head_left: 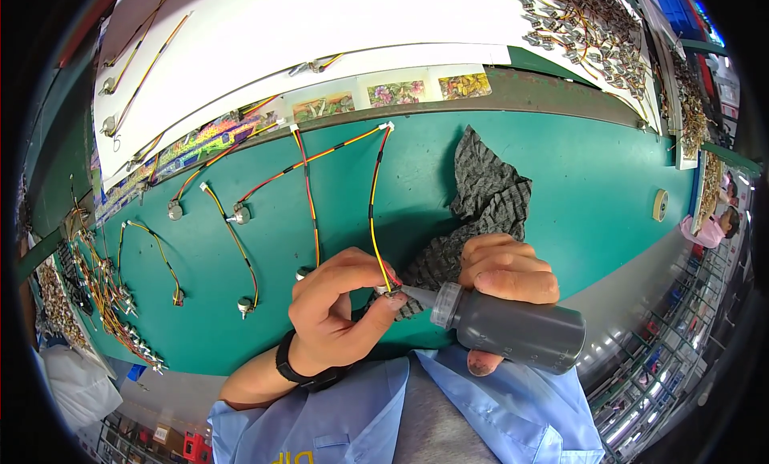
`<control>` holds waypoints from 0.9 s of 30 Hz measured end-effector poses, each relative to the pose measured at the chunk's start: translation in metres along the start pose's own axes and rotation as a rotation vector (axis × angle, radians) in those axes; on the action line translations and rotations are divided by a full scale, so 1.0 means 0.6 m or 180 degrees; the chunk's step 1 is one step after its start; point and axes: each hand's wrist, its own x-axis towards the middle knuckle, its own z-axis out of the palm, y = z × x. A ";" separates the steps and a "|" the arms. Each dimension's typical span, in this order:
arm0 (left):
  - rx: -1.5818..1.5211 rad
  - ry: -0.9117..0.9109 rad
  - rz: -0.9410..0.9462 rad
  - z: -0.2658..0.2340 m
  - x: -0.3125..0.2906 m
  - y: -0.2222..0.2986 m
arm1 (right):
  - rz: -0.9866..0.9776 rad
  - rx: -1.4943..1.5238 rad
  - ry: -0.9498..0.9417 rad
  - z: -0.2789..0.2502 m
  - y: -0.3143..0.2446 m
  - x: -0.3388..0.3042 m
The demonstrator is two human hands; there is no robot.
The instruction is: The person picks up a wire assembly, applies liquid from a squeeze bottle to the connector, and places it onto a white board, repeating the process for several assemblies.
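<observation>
A: State of the hands?

B: Left hand [340, 304] closed in a pinch on a small wired component [389, 289]. Right hand [509, 276] wrapped round a dark squeeze bottle [525, 332], laid over with its nozzle [418, 295] pointing left at that component. Contact cannot be confirmed.

A: Progress?

B: In my judgement, one piece is mid-process. Whether any liquid has been applied is not visible. Its lead [372, 203] runs far to a white connector [388, 126], where a second lead also ends. Further pieces lie left of the hands, including a metal-bodied part [246, 305], with a wired bundle [104, 280] at far left. A pile of similar parts [589, 47] sits at far right. Finished or waiting: cannot tell for any of them.

A: Edges and room?

B: The near edge of the green table [593, 175] runs close to the person; little slack there. A striped dark cloth [490, 183] lies just beyond the bottle, limiting movement. The widest stretch of green surface lies right of it, towards a tape roll [660, 205] near the right edge. A brown rail [561, 107] bounds the far side.
</observation>
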 end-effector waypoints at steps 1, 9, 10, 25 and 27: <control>0.0004 -0.0006 0.0007 0.000 0.000 -0.001 | -0.0010 0.0006 0.0002 0.000 0.001 0.000; 0.0014 -0.0035 0.0077 0.000 0.001 0.000 | 0.0015 0.0035 0.0036 0.000 0.000 0.000; 0.0018 -0.0045 0.0090 -0.001 0.001 0.000 | 0.0023 0.0040 0.0053 0.000 -0.001 0.001; -0.0976 0.0029 -0.0198 0.004 -0.002 0.005 | 0.0718 0.0389 0.1958 0.041 -0.017 -0.006; -0.1119 0.0052 -0.0184 0.009 -0.002 0.012 | 0.0901 0.0430 0.1894 0.044 -0.026 -0.006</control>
